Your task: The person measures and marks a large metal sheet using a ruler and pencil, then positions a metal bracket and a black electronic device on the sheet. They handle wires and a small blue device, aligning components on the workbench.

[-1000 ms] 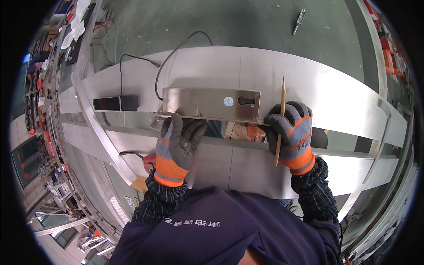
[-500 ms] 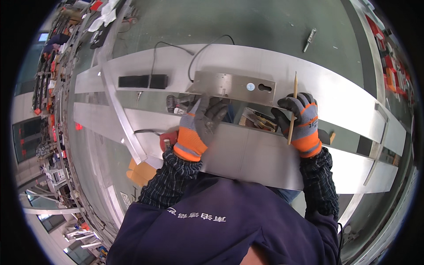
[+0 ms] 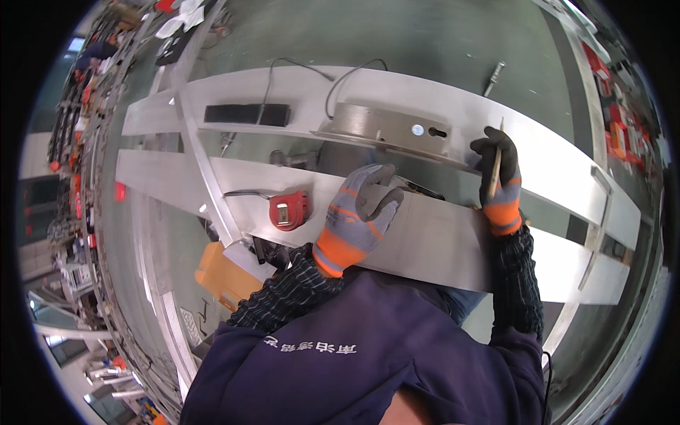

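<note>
My left hand (image 3: 363, 209), in a grey and orange glove, hovers over the near metal panel (image 3: 425, 241). Its fingers are bent and apart, with nothing between them. In my gloved right hand (image 3: 501, 173) a thin pencil-like stick (image 3: 494, 177) is gripped, pointing away from me. That hand is by the right end of a metal lock case (image 3: 393, 129) with a keyhole-shaped opening and a round pale sticker. The case lies on the far panel (image 3: 524, 152). A red tape measure (image 3: 289, 210) rests left of my left hand.
A dark drill-like tool (image 3: 292, 160) lies in the gap between the panels. On the far panel are a black strip (image 3: 248, 115) and a cable (image 3: 329, 88). A metal bar (image 3: 205, 166) crosses the panels at left. An open cardboard box (image 3: 227, 276) stands lower left.
My left hand has left the lock case and come back toward me, uncovering the tape measure. My right hand has shifted slightly right and away, still holding the stick, its fingers now more raised.
</note>
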Action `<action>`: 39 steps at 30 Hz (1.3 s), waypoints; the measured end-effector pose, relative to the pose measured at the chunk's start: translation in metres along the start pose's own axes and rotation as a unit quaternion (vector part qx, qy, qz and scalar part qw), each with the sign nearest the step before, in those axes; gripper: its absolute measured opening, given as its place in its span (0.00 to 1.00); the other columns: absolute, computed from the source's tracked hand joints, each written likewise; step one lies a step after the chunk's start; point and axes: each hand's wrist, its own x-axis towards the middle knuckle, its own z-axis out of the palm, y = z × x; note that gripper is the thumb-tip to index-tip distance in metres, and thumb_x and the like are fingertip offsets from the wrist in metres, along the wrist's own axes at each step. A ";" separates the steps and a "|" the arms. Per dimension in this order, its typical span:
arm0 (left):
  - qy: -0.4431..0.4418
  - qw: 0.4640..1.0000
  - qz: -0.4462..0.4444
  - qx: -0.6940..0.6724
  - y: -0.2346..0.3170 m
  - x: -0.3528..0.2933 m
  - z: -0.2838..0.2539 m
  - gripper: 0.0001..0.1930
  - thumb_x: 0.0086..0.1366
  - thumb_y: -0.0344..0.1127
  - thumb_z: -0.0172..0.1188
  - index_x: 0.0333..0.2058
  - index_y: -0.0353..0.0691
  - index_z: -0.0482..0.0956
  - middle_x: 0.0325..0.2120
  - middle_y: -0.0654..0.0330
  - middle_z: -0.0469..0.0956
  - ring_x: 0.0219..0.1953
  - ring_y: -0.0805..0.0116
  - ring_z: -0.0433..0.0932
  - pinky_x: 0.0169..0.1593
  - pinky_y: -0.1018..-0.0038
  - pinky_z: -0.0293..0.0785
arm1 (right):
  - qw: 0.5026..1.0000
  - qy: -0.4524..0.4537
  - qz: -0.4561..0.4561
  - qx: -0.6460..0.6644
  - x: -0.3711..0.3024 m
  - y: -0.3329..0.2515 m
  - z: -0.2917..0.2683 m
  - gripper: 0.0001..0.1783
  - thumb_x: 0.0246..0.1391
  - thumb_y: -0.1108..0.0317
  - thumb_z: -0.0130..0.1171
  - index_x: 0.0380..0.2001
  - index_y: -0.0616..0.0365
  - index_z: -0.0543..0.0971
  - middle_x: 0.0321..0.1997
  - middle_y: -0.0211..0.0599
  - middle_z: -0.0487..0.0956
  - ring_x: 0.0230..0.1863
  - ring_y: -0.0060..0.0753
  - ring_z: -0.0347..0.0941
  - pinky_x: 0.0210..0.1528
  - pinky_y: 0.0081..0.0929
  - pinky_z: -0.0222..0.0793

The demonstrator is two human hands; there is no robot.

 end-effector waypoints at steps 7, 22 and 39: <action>0.039 0.992 0.119 0.029 -0.039 0.036 0.020 0.26 0.61 0.28 0.70 0.57 0.34 0.75 0.46 0.51 0.82 0.49 0.56 0.82 0.53 0.65 0.78 | 0.999 0.011 0.053 -0.003 0.016 -0.030 -0.008 0.16 0.75 0.67 0.49 0.49 0.68 0.82 0.40 0.37 0.84 0.35 0.24 0.78 0.40 0.23 0.75; 0.022 0.979 0.125 0.160 -0.062 0.059 0.020 0.19 0.66 0.20 0.61 0.56 0.29 0.77 0.54 0.49 0.83 0.57 0.63 0.82 0.63 0.70 0.74 | 0.979 -0.112 0.166 -0.035 0.039 -0.025 0.009 0.15 0.72 0.59 0.55 0.49 0.54 0.84 0.28 0.36 0.81 0.27 0.33 0.78 0.34 0.33 0.75; 0.069 0.955 0.162 0.239 -0.040 0.062 0.022 0.14 0.63 0.29 0.68 0.48 0.36 0.83 0.41 0.47 0.86 0.42 0.50 0.86 0.47 0.61 0.82 | 0.992 0.052 0.091 0.077 0.062 -0.035 0.011 0.14 0.71 0.67 0.58 0.50 0.68 0.82 0.32 0.36 0.86 0.36 0.21 0.80 0.40 0.25 0.76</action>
